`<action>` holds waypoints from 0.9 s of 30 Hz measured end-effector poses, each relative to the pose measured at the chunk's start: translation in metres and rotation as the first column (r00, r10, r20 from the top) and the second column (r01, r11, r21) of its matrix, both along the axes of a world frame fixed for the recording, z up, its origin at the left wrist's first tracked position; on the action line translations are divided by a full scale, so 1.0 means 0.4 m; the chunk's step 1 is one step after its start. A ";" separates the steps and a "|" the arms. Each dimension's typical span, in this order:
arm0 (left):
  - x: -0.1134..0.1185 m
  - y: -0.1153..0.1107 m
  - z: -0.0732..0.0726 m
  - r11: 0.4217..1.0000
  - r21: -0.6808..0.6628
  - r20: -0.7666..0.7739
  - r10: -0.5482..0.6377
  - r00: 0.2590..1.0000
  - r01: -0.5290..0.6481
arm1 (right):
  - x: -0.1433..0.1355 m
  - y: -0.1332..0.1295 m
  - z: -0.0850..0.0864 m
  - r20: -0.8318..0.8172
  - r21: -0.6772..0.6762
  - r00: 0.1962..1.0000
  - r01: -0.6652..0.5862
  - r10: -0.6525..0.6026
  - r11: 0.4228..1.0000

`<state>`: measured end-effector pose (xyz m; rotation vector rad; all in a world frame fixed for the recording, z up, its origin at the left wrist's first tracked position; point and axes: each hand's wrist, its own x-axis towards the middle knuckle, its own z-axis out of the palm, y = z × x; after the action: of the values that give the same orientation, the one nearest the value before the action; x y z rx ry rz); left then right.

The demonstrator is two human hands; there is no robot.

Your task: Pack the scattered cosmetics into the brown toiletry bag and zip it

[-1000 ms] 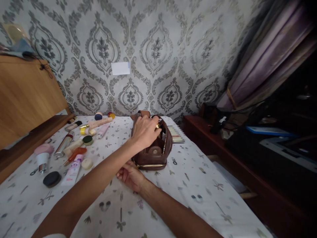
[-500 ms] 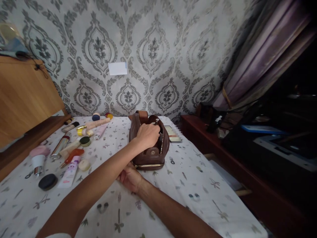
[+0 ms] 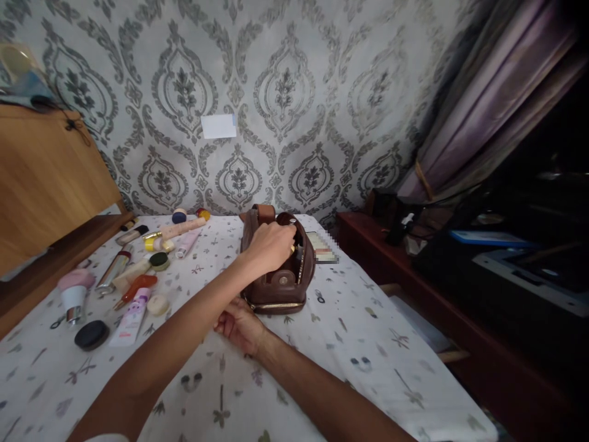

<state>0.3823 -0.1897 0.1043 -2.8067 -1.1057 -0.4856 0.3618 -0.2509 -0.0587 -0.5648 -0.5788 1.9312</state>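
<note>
A brown leather bag (image 3: 280,294) stands unzipped on the patterned tablecloth (image 3: 221,393). My left hand (image 3: 272,245) reaches over its left side into the opening, fingers bent down and partly hidden, closed around something I cannot make out; a bit of yellow shows by the fingertips. Below the bag's near left corner is my right hand (image 3: 240,325), palm turned up and fingers curled loosely, with its arm crossing under the left one. Nothing shows in its palm. A metallic-topped item (image 3: 292,222) stands in the bag's far part.
Cosmetics lie on the left: a pink-topped brush (image 3: 75,291), a black round case (image 3: 92,335), a pink-white tube (image 3: 132,316), an orange item (image 3: 138,287) and several others. A pale flat item (image 3: 322,247) is right of the bag. A dark red cabinet (image 3: 368,239) adjoins the right side.
My left hand has drawn slightly back and up inside the bag's opening, and a yellow bit now shows at its fingers. My right hand's fingers have shifted slightly left.
</note>
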 end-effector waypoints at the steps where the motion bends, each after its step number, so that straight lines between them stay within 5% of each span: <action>1: -0.016 -0.002 -0.002 1.000 0.025 0.063 -0.006 0.998 0.005 | 0.001 0.001 -0.001 -0.001 0.001 1.000 -0.005 0.005 1.000; 5: -0.104 -0.015 -0.039 0.995 0.094 0.342 -0.068 0.937 0.038 | 0.001 0.003 -0.002 -0.007 0.017 1.000 -0.008 0.008 1.000; 11: -0.246 -0.039 -0.159 0.992 0.108 0.567 -0.115 0.816 0.065 | 0.001 0.005 0.001 -0.023 0.004 1.000 -0.011 0.011 1.000; 15: -0.305 -0.037 -0.244 0.999 0.009 0.579 -0.036 0.815 0.038 | 0.002 0.006 0.003 -0.026 -0.001 1.000 -0.014 0.014 1.000; 20: -0.348 0.007 -0.336 0.963 -0.268 0.592 0.185 0.785 -0.025 | 0.005 0.007 0.008 0.040 -0.016 0.998 -0.042 0.042 0.999; 27: -0.369 0.057 -0.404 0.930 -0.356 0.448 0.254 0.857 -0.090 | 0.010 0.004 0.019 0.104 -0.032 0.993 -0.050 0.053 0.998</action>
<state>0.2348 -0.1670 -0.0574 -2.8828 -1.6573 -1.1402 0.3656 -0.2491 -0.0512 -0.6787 -0.6382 1.9704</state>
